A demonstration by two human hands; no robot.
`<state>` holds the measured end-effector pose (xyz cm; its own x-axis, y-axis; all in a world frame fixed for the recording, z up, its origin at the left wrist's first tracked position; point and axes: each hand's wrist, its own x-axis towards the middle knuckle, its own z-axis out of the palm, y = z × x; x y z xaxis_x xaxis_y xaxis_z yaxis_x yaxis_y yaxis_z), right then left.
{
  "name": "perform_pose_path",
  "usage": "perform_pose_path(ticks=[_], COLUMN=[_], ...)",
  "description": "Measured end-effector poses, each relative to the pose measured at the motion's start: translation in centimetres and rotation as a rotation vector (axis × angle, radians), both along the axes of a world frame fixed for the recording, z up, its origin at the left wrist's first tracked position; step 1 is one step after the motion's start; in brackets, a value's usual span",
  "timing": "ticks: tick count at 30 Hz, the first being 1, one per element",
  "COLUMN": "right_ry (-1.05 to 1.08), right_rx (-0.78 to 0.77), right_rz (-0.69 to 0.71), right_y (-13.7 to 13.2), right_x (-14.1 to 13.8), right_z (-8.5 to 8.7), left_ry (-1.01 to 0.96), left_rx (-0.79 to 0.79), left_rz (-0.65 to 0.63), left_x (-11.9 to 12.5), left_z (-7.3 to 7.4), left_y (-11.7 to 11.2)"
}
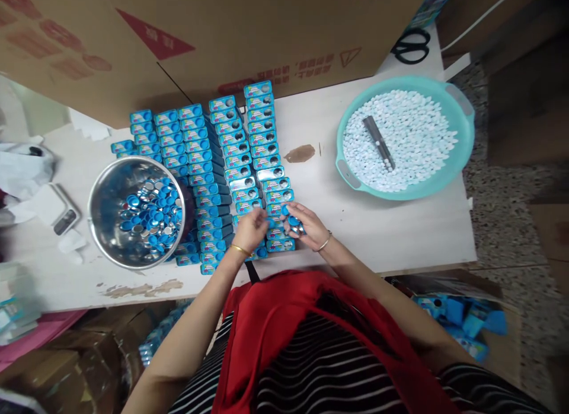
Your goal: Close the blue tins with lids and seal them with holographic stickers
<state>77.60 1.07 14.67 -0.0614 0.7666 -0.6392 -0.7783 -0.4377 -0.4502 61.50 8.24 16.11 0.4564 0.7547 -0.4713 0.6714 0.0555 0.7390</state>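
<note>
Several rows of small blue tins (213, 165) lie side by side on the white table (400, 230). My left hand (251, 229) is pinched closed over the near end of the rows, fingertips touching a blue item. My right hand (306, 224) curls around a small blue tin (291, 224) held just above the nearest tins. Both hands meet over the front of the right-hand rows. What the left fingers pinch is too small to name.
A steel bowl (104, 206) of blue and silver caps sits left of the tins. A teal basin (457, 165) of white pellets with a grey scoop (379, 142) stands at the right. A large cardboard box (222, 40) and scissors (411, 46) lie behind.
</note>
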Motion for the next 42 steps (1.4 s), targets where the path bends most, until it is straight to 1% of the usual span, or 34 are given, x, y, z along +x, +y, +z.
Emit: perform_pose_path(ticks=[2,3,4,7,11,15,17,18,20,23,24,25,26,27,29,30,32,33,36,38,42], right_ry=[-0.048,-0.072,-0.093,-0.122,-0.079,-0.029,-0.018,-0.014,-0.005,0.017,0.025,0.030,0.031,0.028,0.015,0.014,0.032,0.045,0.051,0.027,0.026], right_rx=[0.000,-0.007,-0.016,-0.048,-0.081,-0.109,-0.116,-0.116,-0.108,-0.085,-0.082,-0.084,-0.091,-0.100,-0.107,-0.103,-0.089,-0.085,-0.079,-0.063,-0.052], right_rz=[-0.007,-0.006,-0.003,0.009,0.051,0.135,0.156,0.156,0.149,0.154,0.162,0.167,0.169,0.168,0.143,0.122,0.086,0.073,0.064,0.067,0.075], right_y=[-1.5,-2.4,-3.3,-5.9,-8.3,-9.5,-9.8,-9.9,-9.8,-9.3,-9.1,-8.9,-8.7,-8.4,-8.2,-8.1,-8.1,-8.2,-8.5,-8.7,-8.6], right_x=[1.3,1.9,2.4,3.0,2.3,1.4,1.2,1.1,1.0,0.8,0.7,0.5,0.3,0.2,0.0,0.1,0.4,0.6,1.2,1.3,1.1], right_z=[0.4,0.6,0.8,1.2,1.1,0.6,0.4,0.4,0.4,0.4,0.4,0.4,0.4,0.4,0.4,0.4,0.4,0.4,0.4,0.3,0.1], left_ry=[0.157,0.241,0.327,0.570,0.753,0.833,0.809,0.758,0.543,0.080,-0.030,-0.097,-0.123,-0.117,-0.042,0.024,0.203,0.303,0.547,0.645,0.756], left_rx=[0.016,0.032,0.049,0.079,0.070,0.049,0.065,0.080,0.109,0.119,0.123,0.133,0.148,0.162,0.172,0.167,0.163,0.168,0.206,0.220,0.210], left_rz=[-0.257,-0.348,-0.410,-0.495,-0.554,-0.564,-0.537,-0.506,-0.417,-0.306,-0.280,-0.252,-0.218,-0.177,-0.093,-0.070,-0.074,-0.103,-0.257,-0.343,-0.433], left_x=[0.9,1.4,2.0,3.5,4.6,4.7,4.3,4.0,3.2,2.3,2.2,2.2,2.2,2.3,2.7,2.9,3.5,3.8,4.8,5.3,5.8], left_z=[0.4,0.6,0.8,1.1,1.0,1.1,1.1,1.0,0.9,0.5,0.4,0.4,0.3,0.2,0.1,0.1,0.2,0.2,0.6,0.8,1.0], left_y=[-1.9,-2.8,-3.7,-5.1,-5.1,-4.6,-4.6,-4.8,-5.4,-6.6,-6.9,-7.1,-7.2,-7.2,-6.6,-6.1,-5.1,-4.6,-3.7,-3.5,-3.5])
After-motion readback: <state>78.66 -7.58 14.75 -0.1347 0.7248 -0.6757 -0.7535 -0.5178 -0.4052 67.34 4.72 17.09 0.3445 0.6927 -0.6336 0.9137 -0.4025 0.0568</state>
